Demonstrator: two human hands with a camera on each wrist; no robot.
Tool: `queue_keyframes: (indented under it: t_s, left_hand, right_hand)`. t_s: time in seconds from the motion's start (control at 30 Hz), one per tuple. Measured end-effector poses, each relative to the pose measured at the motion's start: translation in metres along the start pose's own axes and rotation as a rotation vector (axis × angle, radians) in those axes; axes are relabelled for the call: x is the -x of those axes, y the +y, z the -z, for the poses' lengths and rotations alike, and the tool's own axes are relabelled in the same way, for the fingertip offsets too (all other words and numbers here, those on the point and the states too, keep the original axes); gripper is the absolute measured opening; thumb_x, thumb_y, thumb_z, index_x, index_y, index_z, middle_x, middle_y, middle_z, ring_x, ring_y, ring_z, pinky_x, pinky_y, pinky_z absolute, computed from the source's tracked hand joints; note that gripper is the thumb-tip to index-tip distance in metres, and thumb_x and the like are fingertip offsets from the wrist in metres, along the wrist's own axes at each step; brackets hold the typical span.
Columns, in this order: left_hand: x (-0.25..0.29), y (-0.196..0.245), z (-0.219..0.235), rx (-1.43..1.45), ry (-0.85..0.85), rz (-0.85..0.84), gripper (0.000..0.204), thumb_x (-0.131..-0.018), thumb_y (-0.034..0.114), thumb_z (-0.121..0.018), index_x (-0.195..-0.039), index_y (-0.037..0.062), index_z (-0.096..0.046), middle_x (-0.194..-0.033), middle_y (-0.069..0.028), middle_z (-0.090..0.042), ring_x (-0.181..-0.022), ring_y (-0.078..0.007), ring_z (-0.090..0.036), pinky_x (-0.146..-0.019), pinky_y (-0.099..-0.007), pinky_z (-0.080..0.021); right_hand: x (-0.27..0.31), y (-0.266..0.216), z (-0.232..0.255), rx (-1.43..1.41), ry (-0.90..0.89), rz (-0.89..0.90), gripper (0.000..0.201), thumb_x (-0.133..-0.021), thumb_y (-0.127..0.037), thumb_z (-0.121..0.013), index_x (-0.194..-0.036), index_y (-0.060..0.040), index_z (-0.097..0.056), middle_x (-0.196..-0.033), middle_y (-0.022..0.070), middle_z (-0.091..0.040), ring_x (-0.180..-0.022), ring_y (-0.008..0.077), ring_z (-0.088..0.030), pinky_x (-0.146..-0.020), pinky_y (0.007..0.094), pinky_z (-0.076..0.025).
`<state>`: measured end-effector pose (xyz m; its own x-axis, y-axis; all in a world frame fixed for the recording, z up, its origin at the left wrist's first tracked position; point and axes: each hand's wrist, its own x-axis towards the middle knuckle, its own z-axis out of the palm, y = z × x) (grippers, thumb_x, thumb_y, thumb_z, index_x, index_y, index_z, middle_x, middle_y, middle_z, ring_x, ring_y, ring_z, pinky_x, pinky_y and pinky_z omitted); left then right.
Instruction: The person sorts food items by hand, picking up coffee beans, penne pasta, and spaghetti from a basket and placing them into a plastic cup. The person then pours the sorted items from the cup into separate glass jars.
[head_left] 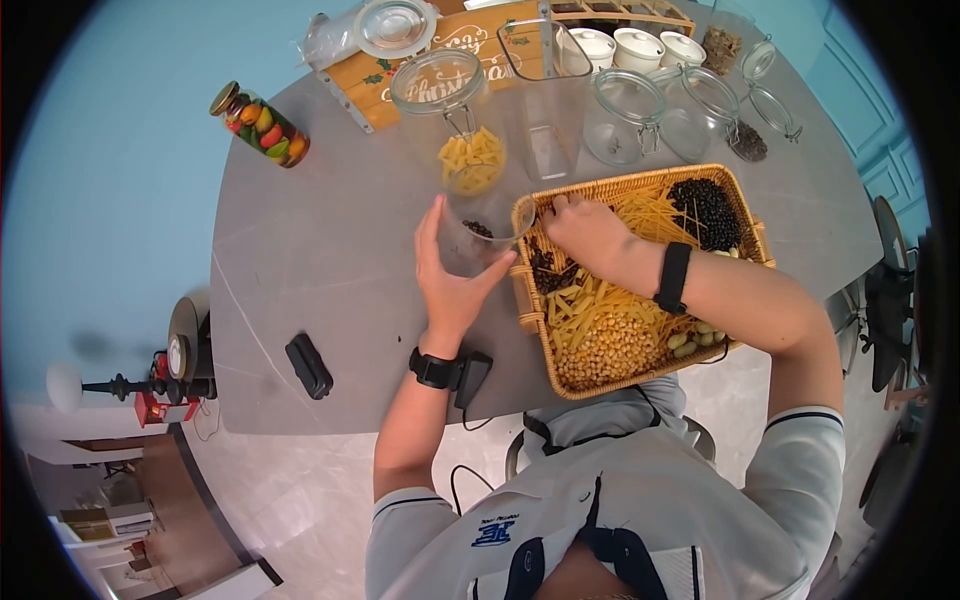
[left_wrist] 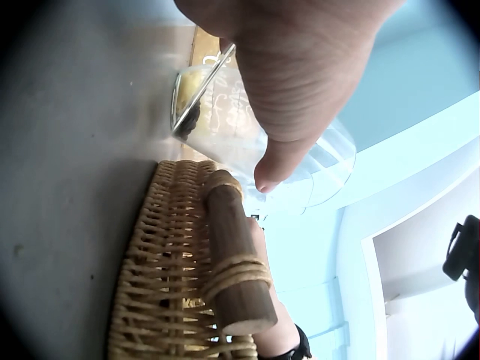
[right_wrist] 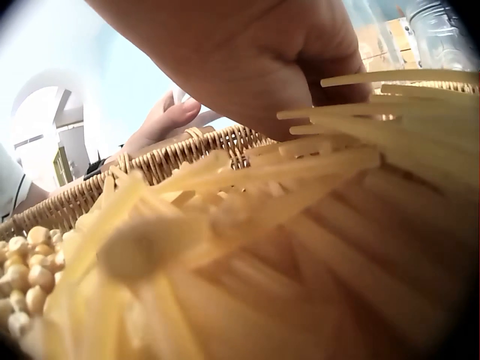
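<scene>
Beside basket (left_wrist: 161,262), our left hand (head_left: 450,285) grips jar (head_left: 462,258), fingers spread | inside, right hand (head_left: 592,236) bent, hold: can't tell | slipping grip could spill beans (head_left: 478,229)

The head view looks down and forward from well above the table (head_left: 330,250), wide enough to take in the shirt (head_left: 590,520) at 6 o'clock and the basket (head_left: 622,181) toward 4 o'clock. The left wrist view lies on its side, table at 9 o'clock; it looks from close behind the left hand (head_left: 450,290), past the basket's outer wall, toward the glass jar (head_left: 480,245). The right wrist view sits low over the basket, almost against the pasta (right_wrist: 300,202), facing the right hand (head_left: 590,235) at 12 o'clock; its foreground is blurred, so that nearness is probable rather than certain. All three share both hands and the basket.
</scene>
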<state>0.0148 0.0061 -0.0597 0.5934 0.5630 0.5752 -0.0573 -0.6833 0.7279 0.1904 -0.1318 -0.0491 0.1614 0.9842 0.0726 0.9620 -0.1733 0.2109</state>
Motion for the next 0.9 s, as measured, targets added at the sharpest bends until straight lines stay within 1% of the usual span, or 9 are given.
queue_keyframes:
  t_s: [0.17, 0.27, 0.37, 0.47, 0.57, 0.67, 0.77, 0.87, 0.9]
  left_hand:
    - [0.0, 0.0, 0.0, -0.002, -0.012, -0.003, 0.101, -0.067, 0.014, -0.093, -0.15, 0.0013, -0.037, -0.145, -0.0183, -0.05, -0.135, -0.0287, -0.048, -0.113, -0.0412, -0.037]
    - [0.0, -0.001, 0.0, 0.003, -0.017, 0.002, 0.102, -0.067, 0.014, -0.093, -0.15, 0.0015, -0.036, -0.145, -0.0184, -0.05, -0.136, -0.0288, -0.047, -0.113, -0.0412, -0.037]
    - [0.0, 0.0, -0.001, -0.002, -0.021, 0.01, 0.102, -0.066, 0.013, -0.093, -0.15, 0.0016, -0.037, -0.145, -0.0184, -0.05, -0.136, -0.0288, -0.047, -0.113, -0.0411, -0.038]
    - [-0.001, 0.001, 0.0, -0.009, -0.028, 0.012, 0.102, -0.066, 0.013, -0.093, -0.15, 0.0017, -0.037, -0.145, -0.0183, -0.05, -0.136, -0.0288, -0.047, -0.113, -0.0411, -0.038]
    - [0.0, 0.001, 0.0, -0.009, -0.032, 0.01, 0.102, -0.066, 0.013, -0.093, -0.15, 0.0018, -0.037, -0.145, -0.018, -0.05, -0.136, -0.0287, -0.047, -0.113, -0.041, -0.038]
    - [0.0, 0.0, 0.0, -0.007, -0.035, 0.003, 0.102, -0.066, 0.013, -0.094, -0.15, 0.0018, -0.037, -0.145, -0.0176, -0.05, -0.136, -0.0287, -0.047, -0.113, -0.0409, -0.038]
    - [0.0, -0.001, -0.001, 0.0, -0.039, 0.0, 0.102, -0.066, 0.013, -0.094, -0.15, 0.0019, -0.037, -0.145, -0.0173, -0.05, -0.136, -0.0285, -0.047, -0.113, -0.0409, -0.038]
    - [-0.001, -0.001, -0.001, 0.003, -0.034, 0.002, 0.101, -0.065, 0.015, -0.094, -0.149, 0.0026, -0.04, -0.144, -0.0174, -0.051, -0.134, -0.0299, -0.049, -0.111, -0.0412, -0.04]
    - [-0.001, -0.001, -0.001, 0.01, -0.024, 0.002, 0.099, -0.065, 0.016, -0.094, -0.148, 0.0033, -0.042, -0.143, -0.0175, -0.051, -0.132, -0.0314, -0.05, -0.11, -0.0415, -0.041]
  right_hand:
    - [0.003, -0.003, 0.011, 0.015, -0.051, 0.031, 0.012, -0.077, -0.006, -0.066, -0.088, -0.0021, -0.071, -0.097, 0.0128, -0.065, -0.093, 0.0267, -0.068, -0.077, 0.0332, -0.058]
    - [0.001, 0.0, 0.013, -0.042, -0.054, 0.044, 0.016, -0.078, -0.005, -0.068, -0.092, -0.0019, -0.075, -0.1, 0.0136, -0.068, -0.094, 0.0295, -0.069, -0.079, 0.0349, -0.059]
    - [0.002, 0.006, 0.007, -0.162, 0.048, 0.03, 0.016, -0.078, -0.001, -0.067, -0.092, -0.0022, -0.074, -0.102, 0.0128, -0.068, -0.096, 0.0306, -0.068, -0.085, 0.0353, -0.058]
    - [0.004, 0.01, 0.016, -0.196, -0.013, 0.064, 0.016, -0.077, 0.001, -0.066, -0.091, -0.0029, -0.072, -0.102, 0.0136, -0.067, -0.1, 0.0314, -0.067, -0.089, 0.0361, -0.056]
    - [0.004, 0.016, 0.016, -0.279, -0.012, 0.067, 0.017, -0.076, 0.002, -0.066, -0.091, -0.0028, -0.071, -0.099, 0.0154, -0.068, -0.101, 0.0318, -0.066, -0.089, 0.0379, -0.055]
    - [0.002, 0.022, 0.002, -0.305, -0.007, 0.025, 0.017, -0.074, 0.003, -0.067, -0.09, -0.0033, -0.071, -0.095, 0.016, -0.069, -0.099, 0.033, -0.067, -0.088, 0.0398, -0.055]
    - [0.005, 0.027, 0.003, -0.333, 0.069, 0.06, 0.015, -0.073, 0.003, -0.07, -0.086, -0.0036, -0.071, -0.09, 0.0157, -0.071, -0.094, 0.0334, -0.069, -0.086, 0.0423, -0.055]
    - [0.001, 0.034, 0.009, -0.509, -0.053, -0.043, 0.014, -0.071, -0.001, -0.074, -0.084, -0.0025, -0.073, -0.088, 0.017, -0.072, -0.088, 0.0342, -0.071, -0.082, 0.0428, -0.056]
    - [0.001, 0.037, 0.015, -0.6, -0.062, -0.1, 0.015, -0.07, -0.002, -0.075, -0.085, -0.002, -0.073, -0.087, 0.0166, -0.073, -0.086, 0.0323, -0.071, -0.08, 0.0412, -0.056]
